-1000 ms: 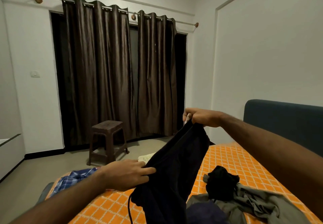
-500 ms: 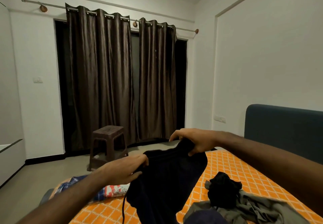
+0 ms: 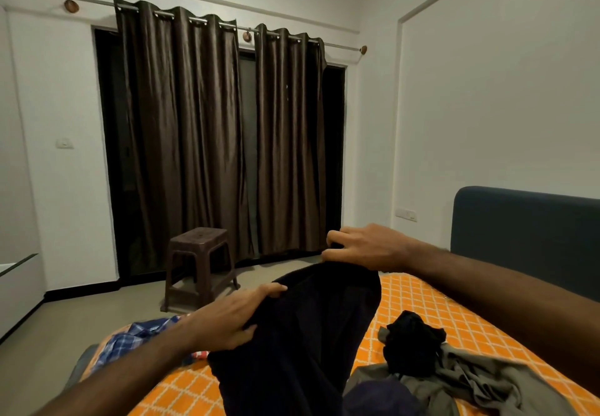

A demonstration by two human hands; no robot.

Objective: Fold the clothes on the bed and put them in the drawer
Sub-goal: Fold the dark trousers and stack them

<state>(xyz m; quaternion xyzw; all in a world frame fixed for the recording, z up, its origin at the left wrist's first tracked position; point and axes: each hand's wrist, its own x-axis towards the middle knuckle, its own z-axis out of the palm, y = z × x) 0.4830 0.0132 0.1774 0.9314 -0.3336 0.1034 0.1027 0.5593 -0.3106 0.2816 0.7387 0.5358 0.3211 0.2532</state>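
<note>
While both hands lower from a second ago, the dark garment [image 3: 302, 328] drops from held high to hanging just above the bed [image 3: 422, 302]. Left hand [image 3: 227, 318] and right hand [image 3: 363, 248] have fingers clamped on its top edge. Folding looks barely begun. No drawer is visible.

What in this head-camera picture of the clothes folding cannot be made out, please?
- Drawer: none shows in the head view.
- Dark garment: its lower part is cut off by the bottom edge, so its type is unclear.
- Left hand and right hand: fingertips are buried in the cloth.
- Checked shirt: mostly behind the left forearm.
- Grey garment: crumpled, under a black item.
</note>
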